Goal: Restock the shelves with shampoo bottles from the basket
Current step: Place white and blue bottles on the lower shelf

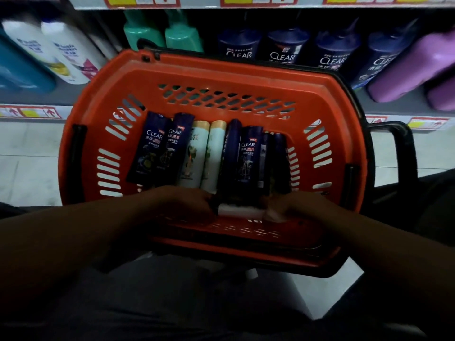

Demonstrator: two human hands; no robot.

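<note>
An orange basket [221, 77] sits in front of me below the shelf. Inside lie several shampoo bottles in a row: dark blue CLEAR bottles [152, 146] at left and right, two pale bottles [197, 153] with gold caps in the middle. A white bottle [240, 210] lies crosswise at the basket's near side. My left hand [189, 203] grips its left end and my right hand [293, 205] grips its right end. Both hands are dark and partly blurred.
The shelf [49, 94] behind the basket carries white bottles [61, 50], green bottles [162, 30], a row of dark blue CLEAR bottles [285, 48] and purple bottles [413, 67]. A black basket handle [403, 143] sticks out at right. Pale floor tiles [27, 163] lie below.
</note>
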